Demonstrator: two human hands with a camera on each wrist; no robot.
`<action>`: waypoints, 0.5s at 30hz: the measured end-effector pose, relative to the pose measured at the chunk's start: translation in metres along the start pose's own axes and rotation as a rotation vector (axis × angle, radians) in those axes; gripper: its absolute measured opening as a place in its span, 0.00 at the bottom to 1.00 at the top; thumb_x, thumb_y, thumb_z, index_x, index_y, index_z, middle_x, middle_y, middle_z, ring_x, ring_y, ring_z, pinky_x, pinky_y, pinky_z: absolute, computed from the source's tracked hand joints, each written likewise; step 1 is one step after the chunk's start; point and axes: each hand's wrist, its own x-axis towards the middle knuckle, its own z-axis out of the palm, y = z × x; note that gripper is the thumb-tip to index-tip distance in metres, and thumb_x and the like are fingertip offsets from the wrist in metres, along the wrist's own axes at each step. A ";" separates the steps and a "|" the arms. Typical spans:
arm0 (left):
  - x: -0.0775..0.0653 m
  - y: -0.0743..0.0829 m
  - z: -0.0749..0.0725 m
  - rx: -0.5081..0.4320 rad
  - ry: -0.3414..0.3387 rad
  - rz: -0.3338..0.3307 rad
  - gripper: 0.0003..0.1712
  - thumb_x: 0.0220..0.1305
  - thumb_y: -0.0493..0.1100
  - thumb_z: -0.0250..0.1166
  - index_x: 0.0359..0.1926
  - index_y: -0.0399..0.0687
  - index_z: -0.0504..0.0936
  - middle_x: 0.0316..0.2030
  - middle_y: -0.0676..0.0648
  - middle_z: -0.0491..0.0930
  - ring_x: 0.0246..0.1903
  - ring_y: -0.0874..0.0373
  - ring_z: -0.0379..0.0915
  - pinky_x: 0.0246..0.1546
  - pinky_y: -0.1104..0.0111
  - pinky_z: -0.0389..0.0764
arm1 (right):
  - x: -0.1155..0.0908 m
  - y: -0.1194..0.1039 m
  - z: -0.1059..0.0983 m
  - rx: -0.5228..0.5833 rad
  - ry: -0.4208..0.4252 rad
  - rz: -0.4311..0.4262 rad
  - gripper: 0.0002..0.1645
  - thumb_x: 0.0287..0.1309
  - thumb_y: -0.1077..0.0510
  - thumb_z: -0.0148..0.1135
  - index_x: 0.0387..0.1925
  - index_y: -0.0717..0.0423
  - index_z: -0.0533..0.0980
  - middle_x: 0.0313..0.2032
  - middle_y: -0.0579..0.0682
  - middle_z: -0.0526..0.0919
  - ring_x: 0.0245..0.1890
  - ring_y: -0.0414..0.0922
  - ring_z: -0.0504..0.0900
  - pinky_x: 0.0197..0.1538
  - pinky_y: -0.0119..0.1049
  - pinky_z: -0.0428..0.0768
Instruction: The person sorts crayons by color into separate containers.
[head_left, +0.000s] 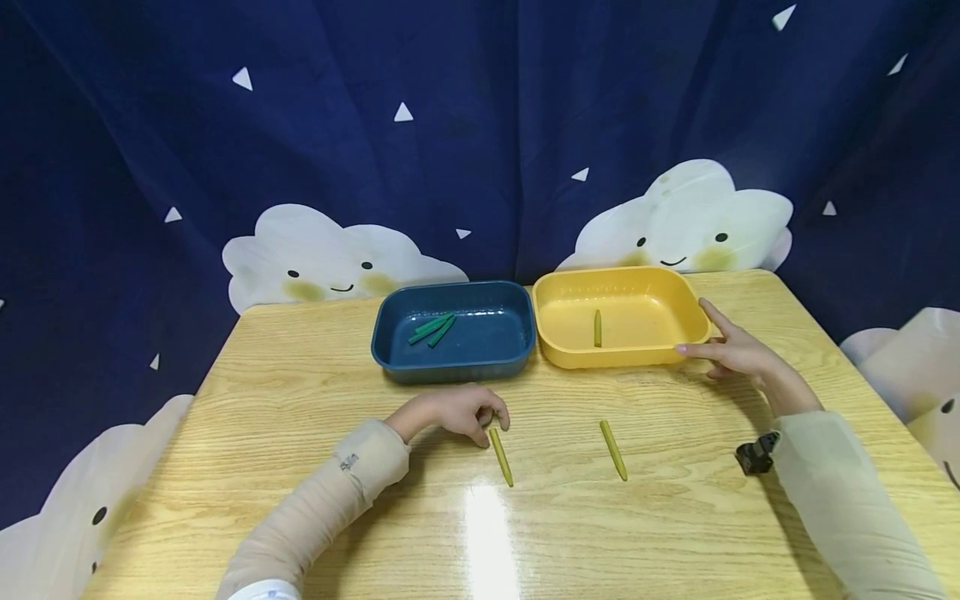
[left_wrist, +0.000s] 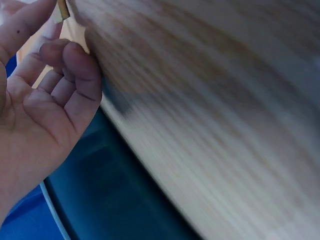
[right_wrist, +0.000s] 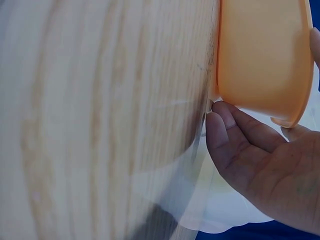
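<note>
My left hand (head_left: pixel 467 411) is bent low over the table, thumb and forefinger on either side of the upper end of a yellow crayon (head_left: pixel 502 458). In the left wrist view the end of this crayon (left_wrist: pixel 62 12) shows beside the fingers; whether they pinch it I cannot tell. My right hand (head_left: pixel 738 350) holds the right end of a yellow plastic box (head_left: pixel 622 357), its thumb and forefinger spread around the near corner. The right wrist view shows that box (right_wrist: pixel 265 55) above several curled fingers (right_wrist: pixel 240 130). One yellow crayon (head_left: pixel 597 328) lies inside it.
Another yellow crayon (head_left: pixel 613 450) lies on the wooden table (head_left: pixel 300 400) between the hands. A dark blue box (head_left: pixel 457 372) stands left of the yellow one, with green crayons (head_left: pixel 433 327) inside. Behind the table hangs a dark blue curtain (head_left: pixel 450 167) with clouds.
</note>
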 end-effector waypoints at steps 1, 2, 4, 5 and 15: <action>0.000 0.000 0.000 0.007 0.007 -0.004 0.15 0.44 0.28 0.69 0.36 0.40 0.80 0.15 0.54 0.63 0.16 0.66 0.57 0.21 0.76 0.63 | 0.000 0.000 0.000 0.001 -0.001 0.000 0.60 0.57 0.50 0.59 0.67 0.43 0.21 0.17 0.44 0.59 0.14 0.41 0.59 0.28 0.35 0.72; 0.000 0.000 0.000 0.015 0.014 -0.008 0.14 0.43 0.28 0.69 0.34 0.40 0.80 0.15 0.54 0.63 0.16 0.66 0.56 0.21 0.76 0.62 | 0.000 0.000 0.000 0.004 -0.003 0.001 0.60 0.58 0.50 0.59 0.67 0.42 0.21 0.17 0.44 0.59 0.14 0.41 0.59 0.27 0.34 0.72; 0.001 0.000 0.001 0.038 0.024 -0.010 0.12 0.42 0.27 0.69 0.31 0.41 0.79 0.14 0.55 0.62 0.16 0.66 0.56 0.21 0.77 0.60 | -0.001 -0.001 0.000 0.005 -0.005 0.000 0.60 0.58 0.50 0.59 0.67 0.42 0.21 0.16 0.44 0.59 0.14 0.41 0.60 0.26 0.34 0.71; 0.001 0.000 0.001 0.046 0.027 -0.009 0.11 0.42 0.27 0.69 0.29 0.41 0.79 0.14 0.55 0.61 0.16 0.67 0.55 0.20 0.77 0.60 | -0.001 -0.001 0.000 0.007 -0.006 0.000 0.60 0.58 0.50 0.59 0.67 0.42 0.21 0.16 0.44 0.59 0.14 0.41 0.60 0.26 0.34 0.70; -0.002 0.000 0.000 -0.066 0.026 0.010 0.08 0.42 0.27 0.70 0.25 0.38 0.80 0.15 0.55 0.65 0.18 0.67 0.58 0.22 0.77 0.62 | -0.003 -0.004 0.001 0.014 0.000 0.004 0.63 0.55 0.47 0.62 0.67 0.44 0.21 0.17 0.44 0.59 0.14 0.40 0.59 0.25 0.32 0.70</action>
